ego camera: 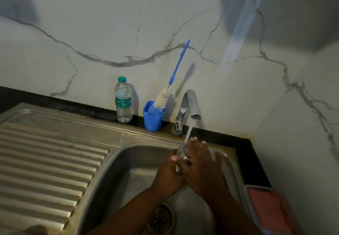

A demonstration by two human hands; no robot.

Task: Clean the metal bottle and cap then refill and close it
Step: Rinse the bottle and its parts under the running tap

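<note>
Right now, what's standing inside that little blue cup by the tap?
A bottle brush stands head-down in the blue cup, its blue handle leaning up toward the marble wall. The cup's rim hides the brush tip and anything else at the bottom.

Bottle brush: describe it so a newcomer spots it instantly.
Find the tap at the back of the sink. Just left of it stands a blue cup. The bottle brush leans in it head-down, the only long blue handle angled against the marble wall.
</note>
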